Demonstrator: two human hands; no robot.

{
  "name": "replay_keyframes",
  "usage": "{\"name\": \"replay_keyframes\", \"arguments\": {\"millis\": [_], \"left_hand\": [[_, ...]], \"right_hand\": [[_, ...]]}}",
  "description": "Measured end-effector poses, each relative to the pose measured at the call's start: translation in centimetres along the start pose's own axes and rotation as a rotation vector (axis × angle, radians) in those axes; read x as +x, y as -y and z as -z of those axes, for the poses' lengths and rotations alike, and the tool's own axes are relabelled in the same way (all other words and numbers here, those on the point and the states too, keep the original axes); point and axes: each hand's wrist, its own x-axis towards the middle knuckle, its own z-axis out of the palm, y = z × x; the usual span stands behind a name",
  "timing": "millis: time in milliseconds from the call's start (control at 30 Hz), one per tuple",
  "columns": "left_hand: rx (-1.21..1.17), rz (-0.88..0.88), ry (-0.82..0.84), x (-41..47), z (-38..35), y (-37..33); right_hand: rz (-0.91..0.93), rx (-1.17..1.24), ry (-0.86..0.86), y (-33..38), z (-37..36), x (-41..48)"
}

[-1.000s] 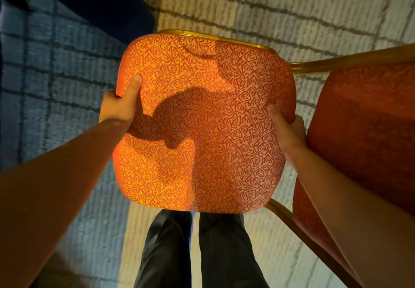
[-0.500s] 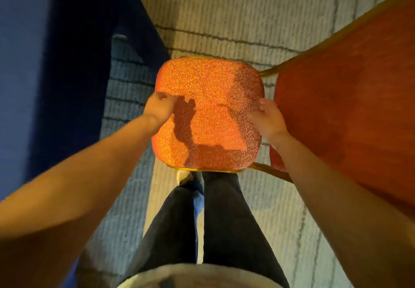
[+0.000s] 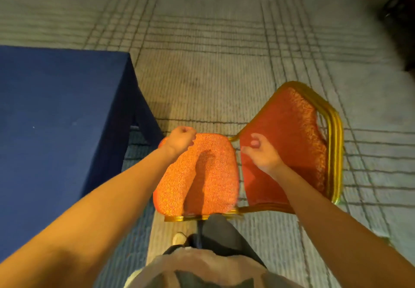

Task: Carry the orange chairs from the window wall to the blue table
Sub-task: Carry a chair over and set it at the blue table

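An orange patterned chair stands on the carpet beside the blue table (image 3: 56,112). Its seat (image 3: 202,175) lies in front of me and its red backrest (image 3: 289,143), edged by a gold frame (image 3: 335,152), rises to the right. My left hand (image 3: 182,140) hovers over the seat's far left corner, fingers curled into a fist, holding nothing. My right hand (image 3: 261,156) hangs above the gap between seat and backrest, fingers loosely curled and empty. Neither hand touches the chair.
The table's dark blue cloth reaches the floor at left, its corner (image 3: 143,116) close to the seat. Striped grey carpet (image 3: 213,51) stretches ahead. A dark blurred object (image 3: 402,18) sits at top right. My legs and a shoe (image 3: 178,238) are just behind the chair.
Both hands gripped the seat's sides and lowered the chair beside the table. Now they have let go and lifted off, and the view has risen as I straightened up.
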Motion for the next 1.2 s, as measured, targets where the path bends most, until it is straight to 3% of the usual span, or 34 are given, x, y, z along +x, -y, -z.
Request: {"name": "replay_keyframes", "arguments": {"millis": [267, 533, 800, 1200], "left_hand": [[-0.05, 0.004, -0.072, -0.7, -5.3, -4.0], [-0.276, 0.078, -0.36, -1.8, -12.3, -5.9], [-0.409, 0.136, -0.61, -5.7, -16.7, -6.5], [-0.459, 0.228, -0.828, -11.4, -21.3, -4.9]], "right_hand": [[0.098, -0.041, 0.103, 1.8, 5.4, 3.2], [0.224, -0.318, 0.476, 2.8, 9.8, 8.9], [0.317, -0.543, 0.724, 4.2, 10.3, 11.0], [0.435, -0.661, 1.05, 5.1, 10.1, 10.1]]}}
